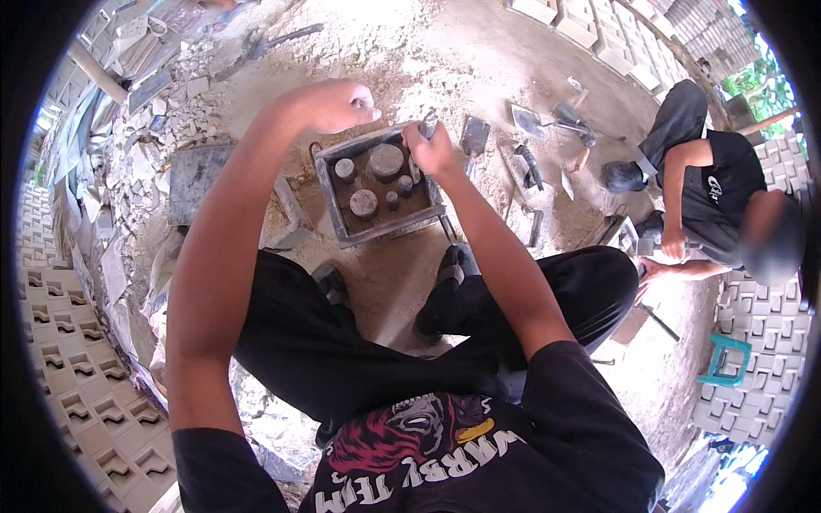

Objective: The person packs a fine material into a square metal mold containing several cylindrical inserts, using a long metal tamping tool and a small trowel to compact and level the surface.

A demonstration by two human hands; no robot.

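Note:
On the ground before me lies a square grey box-like frame [334, 198] with a brown, sandy bed inside. Several round grey cylinders of different sizes stand in it, among them a large one [386, 160] at the far side and a medium one [363, 203] nearer me. My right hand [434, 152] is closed round a narrow grey metal tool [428, 125] at the frame's far right corner; its exact kind is unclear. My left hand [335, 105] is raised over the far left edge, fingers curled together; whatever they hold, if anything, is hidden.
At right a co-worker [723, 184] sits low, hands at another frame. Trowels [528, 121] and other hand tools lie between us. Rubble [137, 188] and a dark flat board [195, 184] are at left. Pale blocks [590, 30] line the back; a teal stool [727, 359] stands at right.

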